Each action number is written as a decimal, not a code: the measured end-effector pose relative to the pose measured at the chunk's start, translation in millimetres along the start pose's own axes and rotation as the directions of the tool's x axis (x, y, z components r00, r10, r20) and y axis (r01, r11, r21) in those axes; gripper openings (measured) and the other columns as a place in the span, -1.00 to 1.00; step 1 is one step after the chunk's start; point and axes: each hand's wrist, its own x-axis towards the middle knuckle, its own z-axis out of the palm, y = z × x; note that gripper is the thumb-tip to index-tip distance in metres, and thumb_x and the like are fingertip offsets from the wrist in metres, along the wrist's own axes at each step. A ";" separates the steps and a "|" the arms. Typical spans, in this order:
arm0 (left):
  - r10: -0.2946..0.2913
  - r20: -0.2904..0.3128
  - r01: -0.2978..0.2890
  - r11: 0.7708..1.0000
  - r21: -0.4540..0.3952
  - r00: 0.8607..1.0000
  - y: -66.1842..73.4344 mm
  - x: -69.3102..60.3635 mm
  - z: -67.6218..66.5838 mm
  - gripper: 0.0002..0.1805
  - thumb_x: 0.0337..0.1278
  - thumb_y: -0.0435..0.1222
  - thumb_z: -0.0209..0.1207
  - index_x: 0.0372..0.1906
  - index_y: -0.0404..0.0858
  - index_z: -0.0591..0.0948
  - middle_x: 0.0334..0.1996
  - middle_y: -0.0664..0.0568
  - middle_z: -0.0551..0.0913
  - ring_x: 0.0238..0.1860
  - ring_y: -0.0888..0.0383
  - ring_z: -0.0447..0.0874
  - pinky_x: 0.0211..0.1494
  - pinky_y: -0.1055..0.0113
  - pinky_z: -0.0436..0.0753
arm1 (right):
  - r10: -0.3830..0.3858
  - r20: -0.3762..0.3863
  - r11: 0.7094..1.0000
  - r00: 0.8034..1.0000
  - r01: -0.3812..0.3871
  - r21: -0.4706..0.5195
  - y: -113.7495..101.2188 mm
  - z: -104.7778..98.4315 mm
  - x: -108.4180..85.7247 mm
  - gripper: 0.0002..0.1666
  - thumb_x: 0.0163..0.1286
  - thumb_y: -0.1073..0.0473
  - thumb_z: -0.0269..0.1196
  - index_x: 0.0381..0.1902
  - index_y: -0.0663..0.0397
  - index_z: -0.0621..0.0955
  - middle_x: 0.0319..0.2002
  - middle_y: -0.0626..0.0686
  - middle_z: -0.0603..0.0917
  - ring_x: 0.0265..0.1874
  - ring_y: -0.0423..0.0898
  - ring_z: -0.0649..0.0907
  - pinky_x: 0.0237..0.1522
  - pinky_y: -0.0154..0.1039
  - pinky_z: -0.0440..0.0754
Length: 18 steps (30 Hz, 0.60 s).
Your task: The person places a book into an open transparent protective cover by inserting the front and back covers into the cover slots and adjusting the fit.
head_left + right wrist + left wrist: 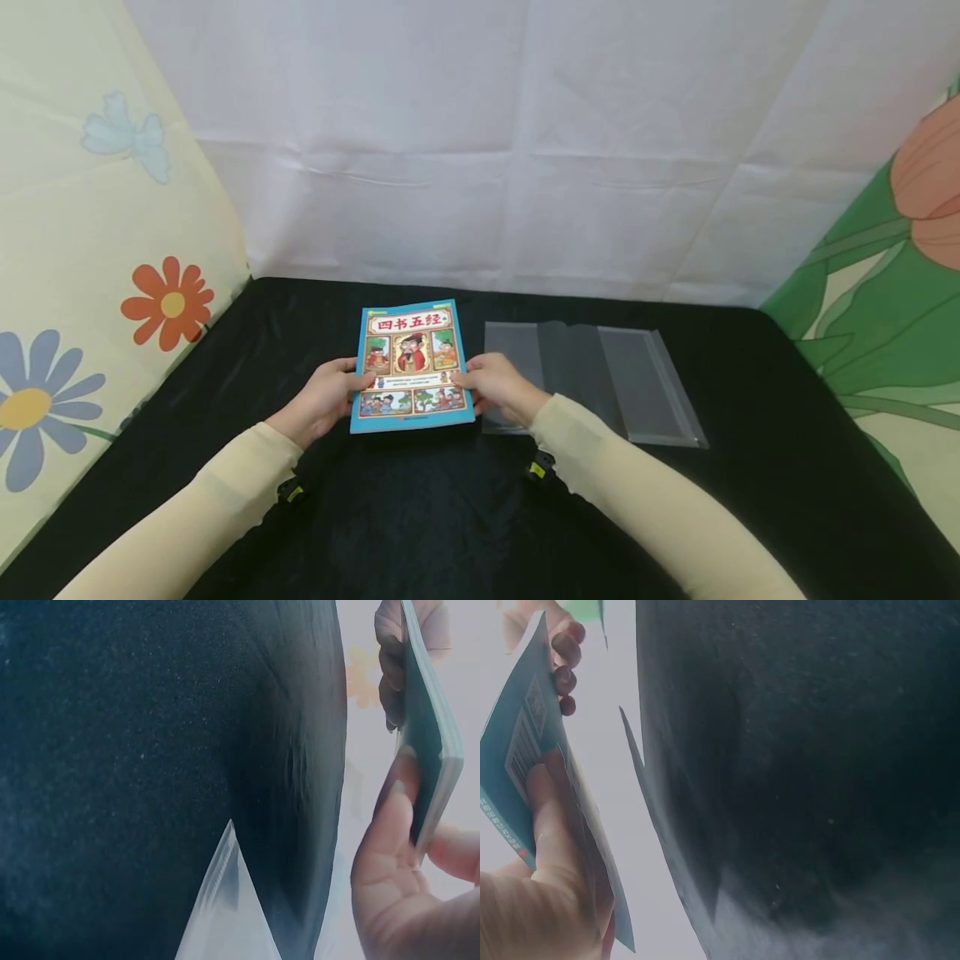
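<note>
One paperback book (pixel 412 357) held up by its sides, a clear plastic cover (pixel 647 375) to its right

The book is raised off the bench (pixel 420 521), front facing the person. The left hand (pixel 322 400) pinches its left edge, thumb on the front and fingers curled behind; the right hand (pixel 507 388) does the same at the right edge. Neither has hold of anything else.

The likeliest trouble is bending: the book is thin, so an inward squeeze from both sides could bow it or crease its cover. If one pinch loosened, the book could swing down from the other. To the book's right, the right sleeve (pixel 637 493) crosses in front of part of the plastic cover, and a low sweep of that arm could drag or wrinkle it.

The book is a flat upright rectangle, its front seemingly smooth, bordered in bright blue, with red Chinese characters above framed cartoon figures. Its back is plain blue with a barcode; the page edges are pale. The plastic cover is a wide, limp-looking rectangle, glossy along its edges, with two paler see-through panels flanking a darker middle band. Beneath both, the bench wears matte black cloth. Beyond the book hangs a creased white sheet (pixel 450 200).
</note>
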 end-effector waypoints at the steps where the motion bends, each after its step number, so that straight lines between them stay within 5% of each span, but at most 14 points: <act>1: 0.000 0.003 0.000 1.000 -0.001 1.000 0.2 0.1 -0.3 -0.40 0.50 -0.29 -0.07 0.47 -0.41 0.05 0.12 -0.26 0.49 -0.16 0.15 0.68 -0.03 0.22 0.64 | 0.000 -0.001 1.000 1.000 0.000 -0.002 0.0 0.2 -0.1 -0.75 0.46 0.21 0.16 -0.10 0.35 0.60 -0.45 0.13 0.70 -0.65 -0.16 0.58 -0.61 -0.32 0.55; 18: 0.021 0.014 -0.021 1.000 0.006 1.000 -1.5 2.0 6.4 -0.39 0.49 -0.30 -0.06 0.47 -0.43 0.06 0.10 -0.27 0.49 -0.15 0.14 0.68 -0.03 0.20 0.65 | -0.014 -0.023 1.000 1.000 0.014 0.001 6.1 -4.4 -4.1 -0.76 0.46 0.22 0.16 -0.13 0.35 0.59 -0.43 0.13 0.71 -0.66 -0.17 0.58 -0.62 -0.34 0.52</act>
